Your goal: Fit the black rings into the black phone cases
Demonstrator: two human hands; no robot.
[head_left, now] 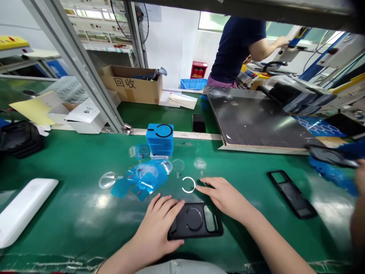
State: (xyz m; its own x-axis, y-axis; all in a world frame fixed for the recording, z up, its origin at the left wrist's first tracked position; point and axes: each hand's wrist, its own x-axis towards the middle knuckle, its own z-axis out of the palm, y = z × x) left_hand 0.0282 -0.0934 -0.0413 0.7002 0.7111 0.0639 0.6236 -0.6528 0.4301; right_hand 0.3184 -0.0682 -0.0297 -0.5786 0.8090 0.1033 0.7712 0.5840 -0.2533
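Note:
A black phone case (196, 225) lies flat on the green belt (71, 213) near the front edge, its round recess facing up. My left hand (159, 224) rests on the case's left end with fingers curled over it. My right hand (224, 196) lies just behind the case, fingers stretched toward a white open ring (188, 185) on the belt, fingertips almost touching it. Behind the ring stands a stack of blue cards (160, 140) with a black ring printed on top. Peeled blue films (141, 180) and clear round discs (107, 179) lie to the left.
A second black case (292, 194) lies on the belt at right. A white tray (21, 207) sits at left, a large dark board (256, 120) at back right, a cardboard box (132, 83) behind. Another person (236, 49) works at the far bench. A blurred hand holds blue items (333, 167) at the right edge.

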